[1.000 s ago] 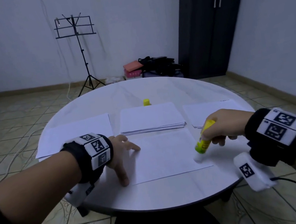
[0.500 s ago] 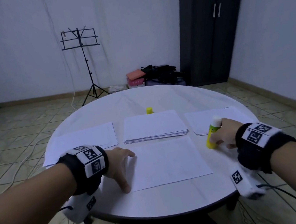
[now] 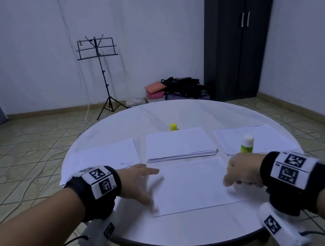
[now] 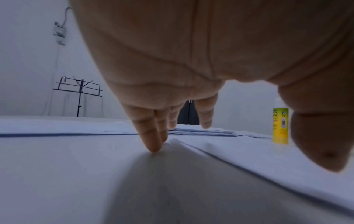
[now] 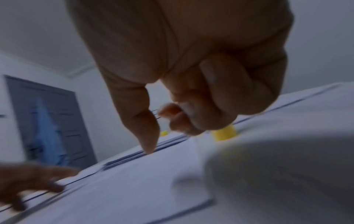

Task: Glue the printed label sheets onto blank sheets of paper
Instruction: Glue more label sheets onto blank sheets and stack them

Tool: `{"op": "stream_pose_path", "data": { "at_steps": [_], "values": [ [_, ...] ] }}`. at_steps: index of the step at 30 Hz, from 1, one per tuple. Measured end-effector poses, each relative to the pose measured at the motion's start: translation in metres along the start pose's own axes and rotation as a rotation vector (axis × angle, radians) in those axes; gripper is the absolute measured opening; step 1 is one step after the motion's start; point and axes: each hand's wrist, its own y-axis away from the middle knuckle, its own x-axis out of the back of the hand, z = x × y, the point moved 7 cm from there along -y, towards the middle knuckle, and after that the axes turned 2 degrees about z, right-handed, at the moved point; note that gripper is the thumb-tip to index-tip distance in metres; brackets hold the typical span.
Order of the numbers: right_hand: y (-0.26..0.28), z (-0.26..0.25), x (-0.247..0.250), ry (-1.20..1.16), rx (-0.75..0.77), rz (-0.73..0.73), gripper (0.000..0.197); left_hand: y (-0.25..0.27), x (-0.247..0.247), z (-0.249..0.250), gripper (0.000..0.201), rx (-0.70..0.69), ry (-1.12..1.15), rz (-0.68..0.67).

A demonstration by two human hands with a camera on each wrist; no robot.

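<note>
Nearest the person, a single white sheet (image 3: 190,184) lies flat on the round white table (image 3: 175,233), close to the near rim. The left hand (image 3: 137,184) sits at the sheet's left edge with its fingers spread and fairly straight; in the left wrist view the fingertips (image 4: 153,145) touch down on the tabletop just beside that edge, holding nothing. The right hand (image 3: 241,171) hovers over the sheet's right edge with its fingers loosely curled and the thumb pointing down; the right wrist view is blurred, and nothing can be made out between the fingers, so the hand appears empty. Both wrists wear black bands with white patches printed with square black-and-white marker codes; the small characters beside them are too small to read.

Just beyond the right hand, apart from it, a glue stick (image 3: 247,144) stands upright with its white end exposed. Its yellow-green label carries printing and a barcode, visible in the left wrist view (image 4: 280,125), but the words are not legible. It stands at the near edge of the right stack of paper (image 3: 266,136), which bears a tiny unreadable line of print at its far corner. A thicker middle stack (image 3: 180,144) and a left stack (image 3: 107,157) lie alongside. Behind the middle stack stands a yellow cap (image 3: 173,126).

Further off stand a music stand (image 3: 97,52) and a dark wardrobe (image 3: 238,30).
</note>
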Motion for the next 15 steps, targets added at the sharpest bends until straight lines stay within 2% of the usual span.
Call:
{"op": "stream_pose_path", "data": {
  "at_steps": [4,8,12,15],
  "values": [
    [-0.003,-0.069,-0.004,0.101,0.234,0.060,0.029,0.000,0.023,-0.032,0.077,0.091,0.097,0.091],
    [-0.021,-0.140,-0.012,0.111,0.375,0.080,0.022,-0.004,0.046,-0.095,0.068,0.303,-0.010,0.176],
    [-0.029,-0.207,-0.024,0.257,0.495,0.094,0.023,-0.011,0.062,-0.158,0.055,0.443,-0.113,0.163],
    [-0.034,-0.246,-0.038,0.401,0.570,0.083,0.042,-0.014,0.071,-0.196,0.062,0.521,-0.117,0.155]
  ]
}}
